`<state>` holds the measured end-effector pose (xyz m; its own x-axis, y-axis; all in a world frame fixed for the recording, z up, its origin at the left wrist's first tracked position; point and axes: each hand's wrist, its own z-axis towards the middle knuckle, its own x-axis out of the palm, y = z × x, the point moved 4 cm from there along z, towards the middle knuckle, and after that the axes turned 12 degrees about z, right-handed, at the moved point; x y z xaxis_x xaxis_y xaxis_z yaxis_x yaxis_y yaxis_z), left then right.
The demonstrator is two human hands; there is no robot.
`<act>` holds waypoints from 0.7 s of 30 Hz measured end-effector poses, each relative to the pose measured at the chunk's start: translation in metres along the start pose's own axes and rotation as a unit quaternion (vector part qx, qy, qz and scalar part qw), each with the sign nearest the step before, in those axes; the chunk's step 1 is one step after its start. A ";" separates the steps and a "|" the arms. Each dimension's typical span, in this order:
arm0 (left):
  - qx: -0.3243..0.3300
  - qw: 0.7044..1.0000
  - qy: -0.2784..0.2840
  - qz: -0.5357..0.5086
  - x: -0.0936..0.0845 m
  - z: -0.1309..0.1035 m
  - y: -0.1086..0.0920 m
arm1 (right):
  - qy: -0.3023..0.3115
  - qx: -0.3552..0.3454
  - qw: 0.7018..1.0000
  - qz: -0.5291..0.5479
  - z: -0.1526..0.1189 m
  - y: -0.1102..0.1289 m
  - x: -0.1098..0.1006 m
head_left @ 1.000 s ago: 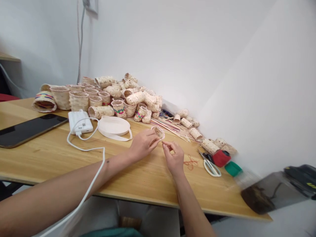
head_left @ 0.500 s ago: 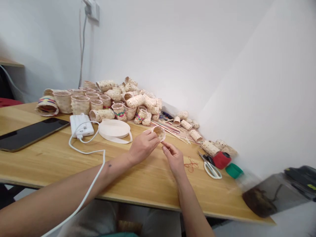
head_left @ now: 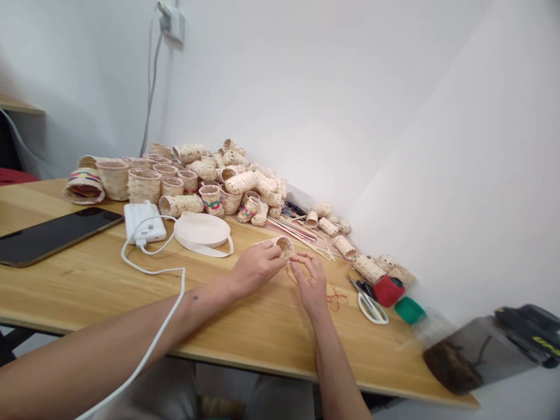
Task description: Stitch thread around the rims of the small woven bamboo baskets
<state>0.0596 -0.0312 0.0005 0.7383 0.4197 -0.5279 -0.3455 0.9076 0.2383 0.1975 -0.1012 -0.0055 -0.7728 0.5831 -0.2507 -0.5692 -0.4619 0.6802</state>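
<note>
My left hand (head_left: 258,268) is wrapped round a small woven basket (head_left: 286,247), tilted so that its round mouth faces right. Pink-and-white binding runs along the rim. At the lower right of that rim, my right hand (head_left: 311,284) has its thumb and forefinger pinched together; whatever lies between them is too small to make out. Thin orange-red thread (head_left: 336,298) hangs below the basket near the right fingers and lies in loose loops on the table just right of that hand.
Many woven baskets (head_left: 144,184) are heaped along the wall, with thin strips (head_left: 297,230) beside them. A phone (head_left: 56,233), a white power bank (head_left: 144,223) and a ribbon roll (head_left: 203,230) lie left. Scissors (head_left: 371,308), a red spool (head_left: 388,290) and a lidded container (head_left: 476,353) stand right.
The basket and left hand have come slightly down, and the basket's mouth has turned more to the right. The right fingers have shifted up along the rim; thread now shows below it.
</note>
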 end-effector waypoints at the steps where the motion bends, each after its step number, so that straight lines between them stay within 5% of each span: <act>1: 0.004 1.000 0.002 -0.001 0.000 0.000 0.000 | 0.002 -0.003 1.000 -0.005 0.001 0.001 0.000; 21: -0.051 0.998 -0.011 -0.030 -0.002 0.000 0.003 | 0.005 0.118 0.985 0.128 -0.005 -0.013 0.017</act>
<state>0.0569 -0.0295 0.0024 0.7709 0.3663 -0.5211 -0.3575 0.9259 0.1221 0.1904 -0.0886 -0.0225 -0.8862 0.4598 -0.0568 -0.2755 -0.4245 0.8625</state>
